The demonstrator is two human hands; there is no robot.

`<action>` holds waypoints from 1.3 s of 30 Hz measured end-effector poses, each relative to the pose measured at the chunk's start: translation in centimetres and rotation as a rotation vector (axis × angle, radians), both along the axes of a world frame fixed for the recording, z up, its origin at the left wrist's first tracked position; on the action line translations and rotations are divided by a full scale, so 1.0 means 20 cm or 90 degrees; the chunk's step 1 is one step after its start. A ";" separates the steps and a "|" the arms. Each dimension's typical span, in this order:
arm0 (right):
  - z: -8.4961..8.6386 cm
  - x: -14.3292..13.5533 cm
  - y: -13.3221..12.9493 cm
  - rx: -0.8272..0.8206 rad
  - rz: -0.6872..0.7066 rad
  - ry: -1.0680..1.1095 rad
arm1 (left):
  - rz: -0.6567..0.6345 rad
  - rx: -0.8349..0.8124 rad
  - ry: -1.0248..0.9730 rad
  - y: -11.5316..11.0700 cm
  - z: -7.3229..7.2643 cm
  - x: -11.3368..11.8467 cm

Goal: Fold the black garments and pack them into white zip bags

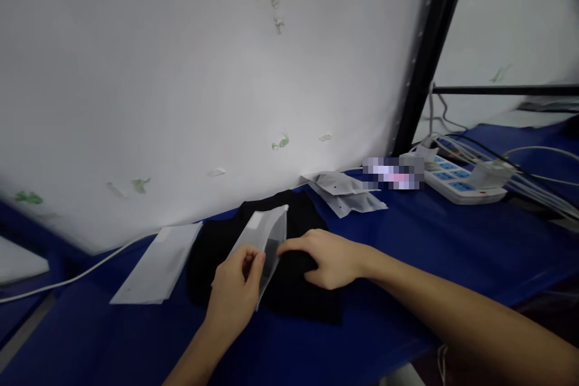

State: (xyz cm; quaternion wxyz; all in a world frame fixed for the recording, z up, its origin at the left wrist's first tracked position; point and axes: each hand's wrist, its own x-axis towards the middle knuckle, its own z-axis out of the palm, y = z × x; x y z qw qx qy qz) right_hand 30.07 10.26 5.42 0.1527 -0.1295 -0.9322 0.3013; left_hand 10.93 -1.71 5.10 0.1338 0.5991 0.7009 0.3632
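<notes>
Frosted plastic pouch (254, 230), pale label near its top, sits over the black cloth (301, 295), mouth held open toward the right. My left hand (234, 289) is clamped on the near side of the pouch, thumb and fingers pinching its edge. My right hand (333, 258) is at the opening, index finger reaching the rim, thumb spread lower down over the cloth; can't tell if that finger is inside or just touching the edge. Hands apart from each other, pouch edge between them.

Black cloth lies in a loose, dark heap on the blue tabletop (407, 253), folds hard to read. Left of it: flat frosted pouches (156, 265), overlapping, count unclear. Right of it, by the wall: crumpled clear bags (346, 193). Beyond those, a blurred-out item (392, 175), lit, next to the power strip (461, 184), white with blue sockets and several cables plugged in.

White wall panel (181, 72) behind, bits of green and white residue on it; black post (427, 54) at its right side. White cable (85, 273) runs along the panel's foot at left.
</notes>
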 end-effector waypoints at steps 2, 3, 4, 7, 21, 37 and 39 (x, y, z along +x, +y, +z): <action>-0.02 -0.01 0.00 -0.073 -0.025 -0.005 | 0.006 0.022 0.032 -0.01 0.00 0.01; -0.02 -0.02 0.00 -0.145 -0.045 -0.010 | 0.007 0.033 0.053 -0.01 -0.01 0.01; -0.03 -0.02 0.00 -0.246 -0.072 -0.011 | 0.003 0.044 0.076 -0.01 -0.01 0.01; -0.06 -0.05 0.02 -0.635 -0.154 0.023 | -0.034 0.075 0.136 -0.01 -0.04 0.00; -0.14 -0.18 -0.09 -0.445 -0.147 0.323 | 0.005 0.108 0.014 -0.01 0.01 0.06; -0.17 -0.56 -0.15 -0.659 -0.400 0.534 | 0.031 0.168 0.294 0.02 0.04 0.10; -0.17 -0.61 -0.15 -0.657 -0.384 0.528 | 0.049 0.179 0.287 0.02 0.05 0.07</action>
